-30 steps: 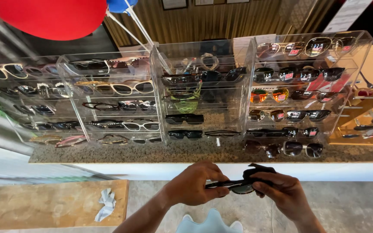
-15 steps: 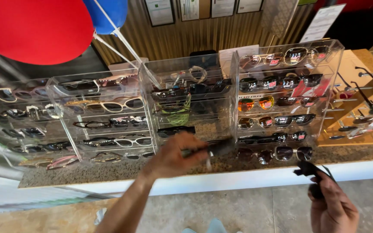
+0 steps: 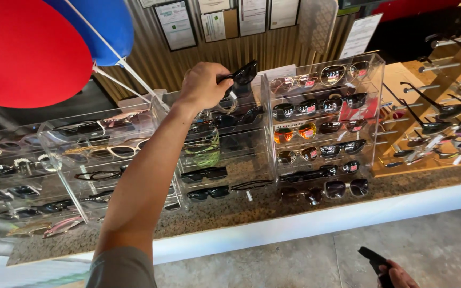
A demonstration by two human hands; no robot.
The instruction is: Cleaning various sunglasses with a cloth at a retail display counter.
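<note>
Low at the bottom edge, the right hand (image 3: 398, 276) is only partly in view, its fingers wrapped around a small black object (image 3: 375, 260) that sticks up and to the left from the fist; what the object is cannot be made out. It hangs over the grey floor (image 3: 305, 256), well apart from the counter.

The left arm stretches up from the near edge, over the speckled stone counter (image 3: 230, 210) with its white front edge. The left hand (image 3: 203, 84) is raised above the middle clear rack (image 3: 225, 144), clenched on a pair of black sunglasses (image 3: 243, 74). The sunglasses jut out to the right of the fist, pinched at their left end between thumb and fingers, the dark lenses clear of the hand and tilted. They are held in the air just above the rack's top tier, not resting on it.

That middle rack holds dark pairs and a green one. To its right stands another clear rack (image 3: 369, 101) with mirrored and dark glasses; to its left a third rack (image 3: 54, 160) with pale and dark frames. Further right is a wooden peg stand (image 3: 433, 80) with more glasses. Up at the left float a red balloon (image 3: 22, 48) and a blue balloon (image 3: 108, 26), in front of a corrugated wall with framed papers (image 3: 214, 24).
</note>
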